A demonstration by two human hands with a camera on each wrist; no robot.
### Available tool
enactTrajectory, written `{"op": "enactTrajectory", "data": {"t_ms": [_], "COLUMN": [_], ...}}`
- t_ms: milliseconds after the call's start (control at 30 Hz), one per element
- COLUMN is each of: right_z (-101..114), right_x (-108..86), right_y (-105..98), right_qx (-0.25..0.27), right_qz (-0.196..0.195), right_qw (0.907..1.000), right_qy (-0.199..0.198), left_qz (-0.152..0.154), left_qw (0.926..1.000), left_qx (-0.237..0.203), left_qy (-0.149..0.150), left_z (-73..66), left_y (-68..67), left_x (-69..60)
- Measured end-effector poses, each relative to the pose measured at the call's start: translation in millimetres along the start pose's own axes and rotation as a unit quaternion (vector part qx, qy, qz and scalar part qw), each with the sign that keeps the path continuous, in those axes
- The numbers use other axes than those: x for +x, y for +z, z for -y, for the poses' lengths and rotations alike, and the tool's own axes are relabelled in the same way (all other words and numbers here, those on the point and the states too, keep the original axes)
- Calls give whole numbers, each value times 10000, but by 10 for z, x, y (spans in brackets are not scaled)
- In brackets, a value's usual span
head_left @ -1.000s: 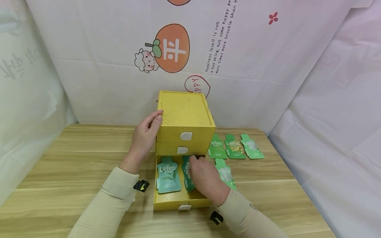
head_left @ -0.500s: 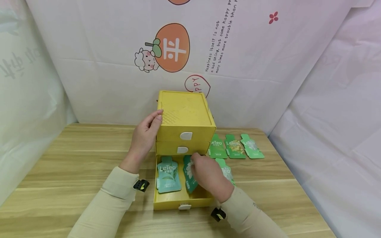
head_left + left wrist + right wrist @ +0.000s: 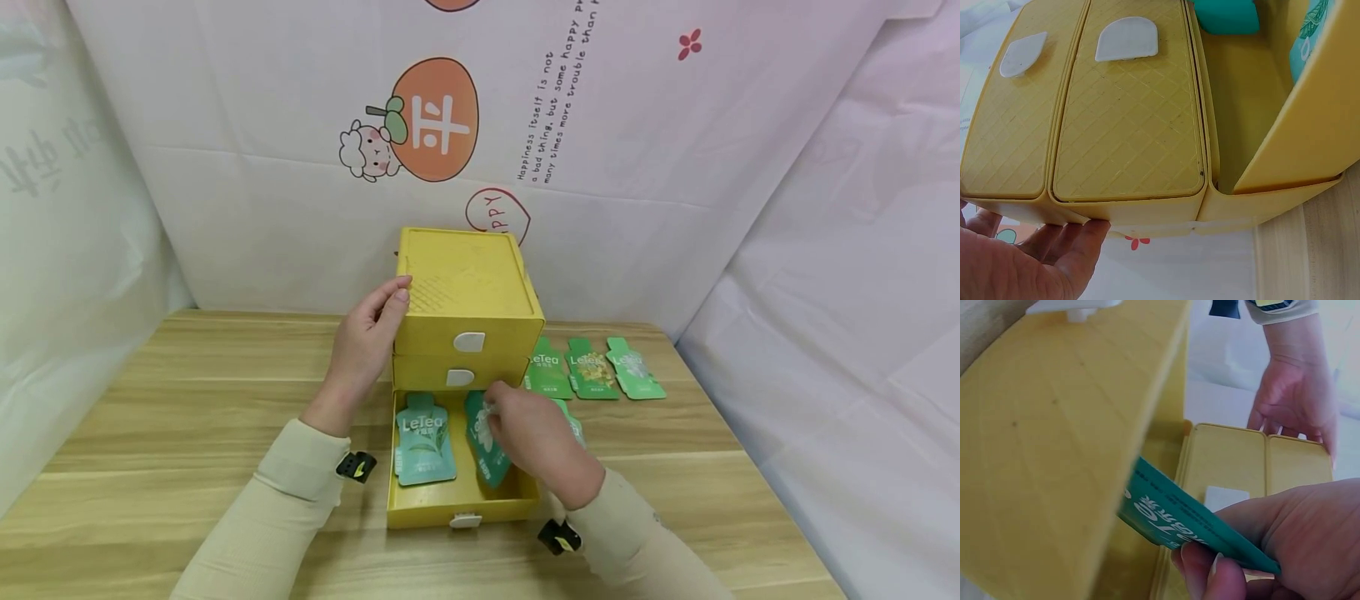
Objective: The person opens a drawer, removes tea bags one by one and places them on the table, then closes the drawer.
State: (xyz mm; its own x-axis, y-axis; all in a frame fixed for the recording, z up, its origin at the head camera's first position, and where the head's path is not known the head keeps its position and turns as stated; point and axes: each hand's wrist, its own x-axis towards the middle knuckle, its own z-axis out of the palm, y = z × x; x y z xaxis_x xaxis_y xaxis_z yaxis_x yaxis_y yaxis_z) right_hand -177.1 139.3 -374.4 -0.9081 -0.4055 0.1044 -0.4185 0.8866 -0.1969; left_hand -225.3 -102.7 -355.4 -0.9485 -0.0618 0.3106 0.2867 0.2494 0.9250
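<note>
My right hand (image 3: 543, 437) pinches a dark green LeTea sachet (image 3: 489, 450) between thumb and fingers. The sachet is tilted, partly inside the pulled-out bottom drawer (image 3: 427, 518) of a yellow drawer box (image 3: 472, 275); the right wrist view shows the grip on the sachet (image 3: 1175, 519) close up. On the drawer's left side lies a light teal LeTea sachet (image 3: 425, 446). My left hand (image 3: 362, 354) rests against the box's upper left side, and its fingers (image 3: 1088, 240) touch the wall without curling round it.
Several green LeTea sachets lie on the wooden table right of the box, including a gold-printed sachet (image 3: 592, 372) in the back row. A nearer sachet (image 3: 572, 423) is mostly hidden by my right hand. The two upper drawers are closed, with white tabs (image 3: 468, 342). White cloth hangs behind.
The dark green sachet has tilted and shifted slightly right with my right hand, which now covers more of the nearer sachet on the table. My left hand stays in place.
</note>
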Motion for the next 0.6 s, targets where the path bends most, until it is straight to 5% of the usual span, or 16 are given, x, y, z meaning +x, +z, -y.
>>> {"op": "enactTrajectory", "data": {"t_ms": [600], "right_z": [-80], "right_x": [-69], "right_y": [-249], "right_qx": [373], "right_qz": [386], "right_qw": [9981], "right_qy": [306], "left_qz": [-19], "left_qw": [10000], "left_qx": [-9], "left_qy": [-20], "left_z": [-11], "left_y": [5], "left_x": [-5]}}
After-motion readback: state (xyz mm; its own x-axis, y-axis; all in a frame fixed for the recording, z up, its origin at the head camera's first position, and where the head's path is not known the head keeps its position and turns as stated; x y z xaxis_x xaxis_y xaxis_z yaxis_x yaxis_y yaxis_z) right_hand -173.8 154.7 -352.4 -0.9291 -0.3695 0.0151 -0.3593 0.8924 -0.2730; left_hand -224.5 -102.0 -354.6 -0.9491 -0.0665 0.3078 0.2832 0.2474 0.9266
